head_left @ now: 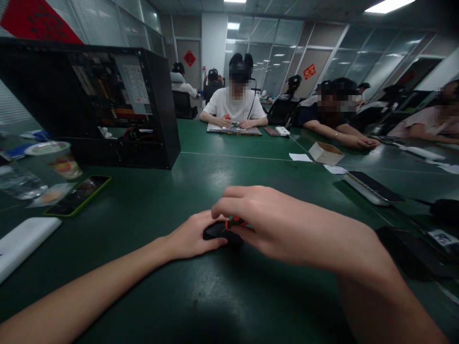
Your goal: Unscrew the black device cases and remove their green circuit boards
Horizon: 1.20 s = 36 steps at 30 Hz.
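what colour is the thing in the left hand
The object in the left hand is black, as the head view shows.

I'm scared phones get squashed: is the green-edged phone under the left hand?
No, the green-edged phone lies on the table, apart from the left hand, which holds a black object.

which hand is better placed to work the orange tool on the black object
Probably the right hand: its fingers hold the orange tool over the black object, while the left hand is taken up gripping that object.
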Tool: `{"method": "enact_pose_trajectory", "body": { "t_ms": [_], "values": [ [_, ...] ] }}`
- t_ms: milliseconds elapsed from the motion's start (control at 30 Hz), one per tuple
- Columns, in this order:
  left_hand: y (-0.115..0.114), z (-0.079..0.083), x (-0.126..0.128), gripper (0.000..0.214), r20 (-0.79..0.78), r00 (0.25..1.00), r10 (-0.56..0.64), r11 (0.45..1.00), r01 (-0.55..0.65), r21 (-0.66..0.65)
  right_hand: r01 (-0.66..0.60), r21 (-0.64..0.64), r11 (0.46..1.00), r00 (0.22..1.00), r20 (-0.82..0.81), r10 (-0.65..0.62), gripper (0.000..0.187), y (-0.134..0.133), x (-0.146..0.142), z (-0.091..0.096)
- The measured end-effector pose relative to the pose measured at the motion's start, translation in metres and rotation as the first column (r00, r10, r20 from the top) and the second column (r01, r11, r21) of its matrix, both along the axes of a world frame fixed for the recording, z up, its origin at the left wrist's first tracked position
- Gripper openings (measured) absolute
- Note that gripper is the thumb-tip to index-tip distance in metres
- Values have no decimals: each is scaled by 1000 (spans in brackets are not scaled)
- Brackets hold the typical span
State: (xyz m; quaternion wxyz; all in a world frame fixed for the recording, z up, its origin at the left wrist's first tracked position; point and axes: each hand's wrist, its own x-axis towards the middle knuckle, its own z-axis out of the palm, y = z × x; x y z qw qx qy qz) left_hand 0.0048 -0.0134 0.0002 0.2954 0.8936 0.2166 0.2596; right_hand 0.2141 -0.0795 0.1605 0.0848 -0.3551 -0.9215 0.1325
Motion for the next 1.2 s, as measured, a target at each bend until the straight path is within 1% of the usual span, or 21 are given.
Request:
{"method": "enact_pose_trajectory", "body": {
  "t_ms": [100,167,233,300,333,367,433,567,633,700,767,867,933,1000,1133,1200],
  "values": [
    [0,1,1,35,8,1000,-6,1000,7,-26,31,57,998,999,22,-33,6,2,-3,-1],
    [0,2,1,37,0,1000,-14,999,14,-48,97,122,988,993,54,-104,14,4,-5,-2],
    [0,3,1,39,-16,1000,-15,999,14,-49,185,190,964,972,110,-208,23,7,-5,-3],
    [1,3,0,38,-31,999,-14,999,12,-39,247,240,939,945,153,-288,27,9,-4,-4],
    [1,3,0,38,-36,999,-13,999,12,-37,255,244,936,940,163,-299,26,10,-3,-4],
    [1,3,0,37,-39,999,-12,999,11,-37,249,235,940,944,159,-290,23,10,-3,-4],
    [1,3,1,37,-37,999,-13,999,11,-41,203,194,960,966,120,-228,16,10,-2,-4],
    [1,4,2,37,-32,999,-8,999,6,-44,58,128,990,998,10,-60,19,9,-2,-4],
    [1,4,2,34,-39,999,0,999,-2,-42,25,108,994,1000,-19,-23,20,8,-1,-4],
    [1,4,2,31,-43,999,0,999,-1,-38,36,94,995,999,-19,-35,18,8,0,-4],
    [1,4,1,32,-39,999,-6,999,5,-31,96,103,990,995,10,-97,12,9,1,-4],
    [1,2,1,36,-43,999,-11,1000,10,-22,222,162,962,969,73,-236,24,11,2,-6],
    [1,2,0,38,-45,999,-15,1000,14,-19,251,177,952,959,88,-270,21,13,2,-7],
    [1,3,1,39,-44,999,-17,1000,16,-19,214,154,965,971,73,-227,15,12,2,-7],
    [1,4,1,39,-39,999,-10,1000,9,-23,65,107,992,998,10,-66,14,8,1,-5],
    [1,3,2,39,-31,999,-12,1000,11,-28,31,99,995,1000,-1,-31,10,7,-1,-5]
  ]
}}
